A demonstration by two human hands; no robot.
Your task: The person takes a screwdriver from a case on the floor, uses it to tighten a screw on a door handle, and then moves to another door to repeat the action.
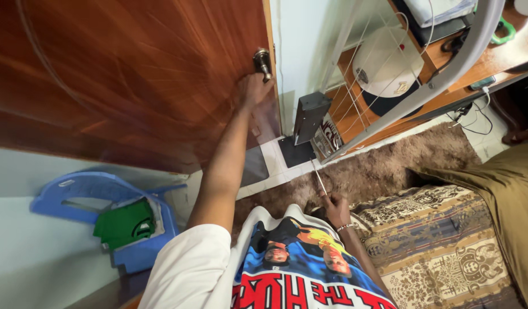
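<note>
Left hand [253,88] is up at the wooden door [132,74], fingers curled and pressed against the panel just below the brass door knob [262,61] — touching or nearly touching it, hard to call. The right hand [335,207] hangs low by the shirt, fingers pinching a thin white stick [319,180] that points toward the brown rug [390,163]. To handle the knob well, I'd say — wrap the fingers fully round it, turn squarely, and keep the stick clear of the metal rack [447,74] beside the door.
</note>
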